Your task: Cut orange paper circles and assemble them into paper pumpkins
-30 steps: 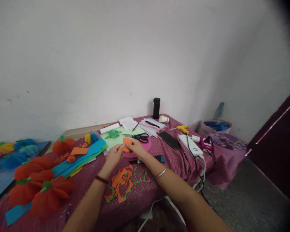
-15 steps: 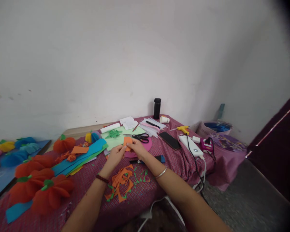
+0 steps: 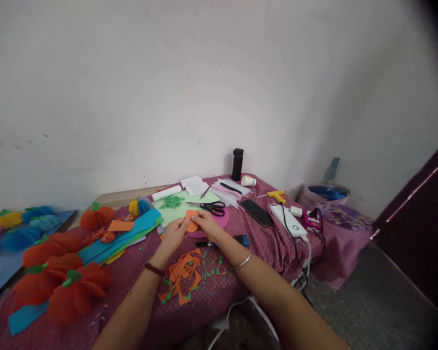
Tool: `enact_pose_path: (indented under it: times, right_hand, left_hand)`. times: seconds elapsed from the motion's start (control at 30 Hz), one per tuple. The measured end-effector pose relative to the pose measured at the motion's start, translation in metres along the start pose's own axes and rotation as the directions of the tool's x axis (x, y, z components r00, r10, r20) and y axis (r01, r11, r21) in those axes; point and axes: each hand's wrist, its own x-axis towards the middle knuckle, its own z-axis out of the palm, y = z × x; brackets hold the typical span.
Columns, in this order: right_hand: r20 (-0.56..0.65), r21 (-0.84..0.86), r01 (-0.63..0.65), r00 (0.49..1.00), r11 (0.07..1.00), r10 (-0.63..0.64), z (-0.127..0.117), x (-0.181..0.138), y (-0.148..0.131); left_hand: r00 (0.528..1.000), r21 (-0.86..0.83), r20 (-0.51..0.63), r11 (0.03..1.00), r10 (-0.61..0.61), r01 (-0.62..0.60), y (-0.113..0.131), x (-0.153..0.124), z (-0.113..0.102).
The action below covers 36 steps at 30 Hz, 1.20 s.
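My left hand and my right hand meet over the table, both pinching a small orange paper piece. The piece looks folded between my fingertips. It sits just above a round pink disc. Black-handled scissors lie beyond my right hand on a light green sheet. Orange and green paper scraps are strewn under my wrists on the checked cloth.
Orange paper pumpkins and stacked coloured sheets fill the left. On the right lie a phone, a white power bank with cables, a yellow glue gun and a black flask. The table edge drops to grey floor at right.
The orange piece has dropped lower between my fingers and looks smaller, as if folded down. Both hands stay in almost the same place.
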Motion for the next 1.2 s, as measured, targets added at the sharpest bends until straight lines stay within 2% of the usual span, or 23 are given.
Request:
enact_pose_path:
  times: [0.13, 0.37, 0.7, 0.9, 1.03, 1.2]
  right_hand:
    - [-0.026, 0.032, 0.037, 0.999, 0.999, -0.036, -0.003, 0.003, 0.003]
    - [0.047, -0.018, -0.095, 0.994, 0.995, 0.096, 0.001, -0.002, 0.000]
    - [0.003, -0.008, -0.061, 0.998, 0.998, 0.061, 0.002, -0.002, -0.003]
    - [0.057, 0.009, -0.091, 0.994, 0.996, 0.090, 0.002, -0.003, -0.003]
    - [0.047, 0.004, -0.116, 0.992, 0.993, 0.116, 0.003, -0.005, -0.005]
    - [0.068, -0.006, -0.116, 0.991, 0.993, 0.116, 0.003, -0.005, -0.004]
  left_hand:
    - [0.999, -0.018, 0.035, 1.000, -0.023, 0.023, 0.003, -0.001, 0.000]
    - [1.000, -0.085, 0.012, 0.996, 0.020, -0.019, 0.012, -0.004, -0.001]
    - [1.000, -0.090, 0.030, 0.996, -0.001, 0.004, 0.015, -0.005, 0.000]
    - [1.000, -0.078, 0.015, 0.997, 0.014, -0.013, 0.016, -0.005, 0.000]
    - [0.999, -0.081, 0.012, 0.996, 0.037, -0.036, 0.013, -0.004, 0.000]
    - [1.000, -0.100, 0.013, 0.995, 0.015, -0.013, 0.010, -0.002, 0.000]
